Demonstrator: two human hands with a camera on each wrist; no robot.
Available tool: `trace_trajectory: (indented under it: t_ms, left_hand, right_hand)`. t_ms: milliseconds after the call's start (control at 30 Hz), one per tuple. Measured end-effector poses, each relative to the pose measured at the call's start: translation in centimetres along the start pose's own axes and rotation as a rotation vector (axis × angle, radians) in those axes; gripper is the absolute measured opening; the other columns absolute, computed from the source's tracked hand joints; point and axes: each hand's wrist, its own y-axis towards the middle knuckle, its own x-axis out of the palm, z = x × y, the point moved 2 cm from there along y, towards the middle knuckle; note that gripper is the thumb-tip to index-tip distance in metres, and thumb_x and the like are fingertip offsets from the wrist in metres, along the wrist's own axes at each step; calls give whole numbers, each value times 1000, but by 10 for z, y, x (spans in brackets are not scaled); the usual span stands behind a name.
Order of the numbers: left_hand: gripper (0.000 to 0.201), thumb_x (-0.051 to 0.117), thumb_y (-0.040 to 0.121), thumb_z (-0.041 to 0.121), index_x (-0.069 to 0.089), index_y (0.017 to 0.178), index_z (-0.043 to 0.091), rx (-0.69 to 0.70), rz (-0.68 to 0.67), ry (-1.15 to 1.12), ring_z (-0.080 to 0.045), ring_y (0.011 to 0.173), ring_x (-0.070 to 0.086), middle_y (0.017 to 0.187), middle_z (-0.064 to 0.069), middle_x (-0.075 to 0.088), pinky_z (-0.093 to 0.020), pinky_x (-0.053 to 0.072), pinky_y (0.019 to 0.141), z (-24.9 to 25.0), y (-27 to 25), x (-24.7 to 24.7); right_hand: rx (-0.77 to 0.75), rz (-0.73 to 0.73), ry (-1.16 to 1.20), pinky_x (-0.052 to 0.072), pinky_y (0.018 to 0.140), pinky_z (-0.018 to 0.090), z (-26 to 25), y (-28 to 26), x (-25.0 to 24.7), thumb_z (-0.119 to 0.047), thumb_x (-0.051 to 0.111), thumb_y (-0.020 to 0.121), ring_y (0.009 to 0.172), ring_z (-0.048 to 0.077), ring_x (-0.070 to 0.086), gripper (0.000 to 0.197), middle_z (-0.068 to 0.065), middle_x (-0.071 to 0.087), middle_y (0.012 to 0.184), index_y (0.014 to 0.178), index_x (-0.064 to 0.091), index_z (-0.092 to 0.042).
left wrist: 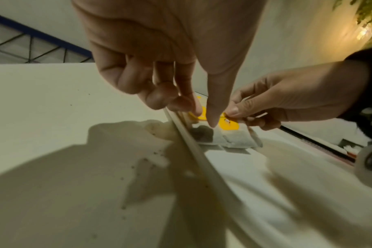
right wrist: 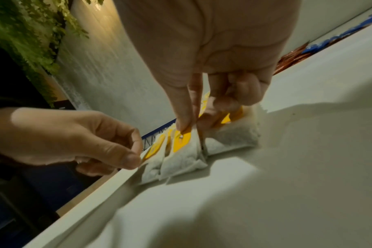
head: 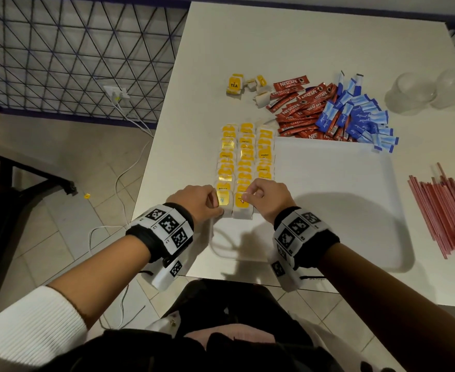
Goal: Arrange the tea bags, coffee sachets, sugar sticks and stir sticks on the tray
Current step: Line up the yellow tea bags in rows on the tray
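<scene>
White rectangular plastic tray (head: pixel 342 210) on white desk (head: pixel 301 49): three rows of yellow-tagged paper tea bags (head: pixel 244 159) along its left side. Left hand (head: pixel 194 201) pinches nearest left-row bag; right hand (head: pixel 266 200) pinches nearest middle-row bag. Behind tray: red coffee sachets (head: pixel 301 108), blue sugar sticks (head: pixel 360 116). Right: red stir sticks (head: pixel 446 213).

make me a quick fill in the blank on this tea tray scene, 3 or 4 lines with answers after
1. The tea bags on the tray lie in ____ rows.
2. The coffee sachets are coloured ____.
3. The stir sticks lie on the table, to the ____ of the tray.
4. Both hands, left and right, pinch ____ at the near end of the rows.

Answers: three; red; right; tea bags
</scene>
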Motion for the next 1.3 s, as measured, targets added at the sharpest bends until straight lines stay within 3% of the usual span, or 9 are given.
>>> trace_trajectory:
  t_ms: [133,267,333,400,500,667,900,1100,1300]
  left_hand:
    - [23,63,82,44,48,87,27,17,-26,32,-15,85,50,89,7,53,-27,40,75,-1,6,-5]
    - [24,63,82,45,47,89,28,64,-50,49,-14,85,49,87,8,50,-26,38,75,0,9,-7]
    - [25,63,82,45,47,92,28,88,-60,66,-13,85,48,89,9,50,-25,37,75,1,10,-7]
    - [28,63,81,47,49,97,28,93,-72,85,-13,86,48,93,9,52,-26,38,76,2,12,-8]
    - [28,63,82,45,50,98,27,107,-81,112,-15,88,52,94,8,54,-27,39,77,5,15,-7]
    - [24,63,82,46,49,92,28,130,-91,113,-16,92,54,91,9,55,-27,39,77,7,18,-7]
    - [25,60,82,50,55,93,28,178,-111,166,-17,97,57,98,6,60,-27,39,77,8,23,-8]
    - [18,59,83,45,52,76,31,184,-59,69,-16,86,53,79,12,52,-25,40,76,12,31,-47]
    - [13,60,86,35,57,89,23,215,65,-16,-15,82,50,87,4,56,-21,36,71,23,73,-123]
  right_hand:
    - [-40,47,40,48,77,39,1,-5,-2,-23,64,84,71,25,54,13,-3,45,58,89,53,-18]
    - [-122,-39,-44,44,72,34,-1,-20,4,-14,63,81,69,24,48,22,-4,43,60,74,44,-20]
    - [-181,-128,-182,42,73,31,1,-26,12,-12,64,81,74,23,47,24,-3,46,68,71,44,-22]
    - [-207,-170,-276,42,76,31,3,-28,17,-8,62,83,78,22,47,10,4,52,83,86,54,-13]
    - [-217,-96,-270,41,72,32,3,-23,19,0,56,81,77,21,46,14,15,59,91,94,59,-3]
    - [-192,-47,-270,43,72,33,0,-17,19,-3,59,79,80,27,50,18,2,46,78,97,58,-4]
    - [-132,-132,-354,44,80,32,-5,-19,14,-14,56,85,94,28,57,20,7,61,100,105,55,-14]
    - [-75,-123,-234,48,82,35,-35,0,-28,-31,66,80,78,19,50,23,-7,46,68,98,59,-19]
    - [-107,70,-214,33,55,23,-75,68,-90,-19,59,88,59,8,43,16,-6,43,64,102,59,-12]
